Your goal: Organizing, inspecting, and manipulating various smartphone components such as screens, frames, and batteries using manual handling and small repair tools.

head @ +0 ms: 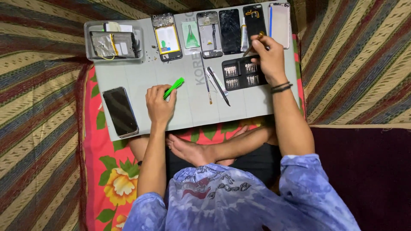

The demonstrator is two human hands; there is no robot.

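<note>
Green plastic pry tool (174,87) sits pinched in the closed left hand (159,104), its long axis slanting up to the far right over the grey mat (252,105). The right hand (267,53) grips a brown-handled screwdriver (253,44) just beyond the black bit case (242,73) holding rows of bits. Far left, a clear tray (90,42) holds phone parts.

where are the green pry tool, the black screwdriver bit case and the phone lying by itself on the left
green pry tool (174,87), head view, on its flat blade above the left hand
black screwdriver bit case (239,75), head view, on its middle
phone (120,111), head view, centre of its dark screen
</note>
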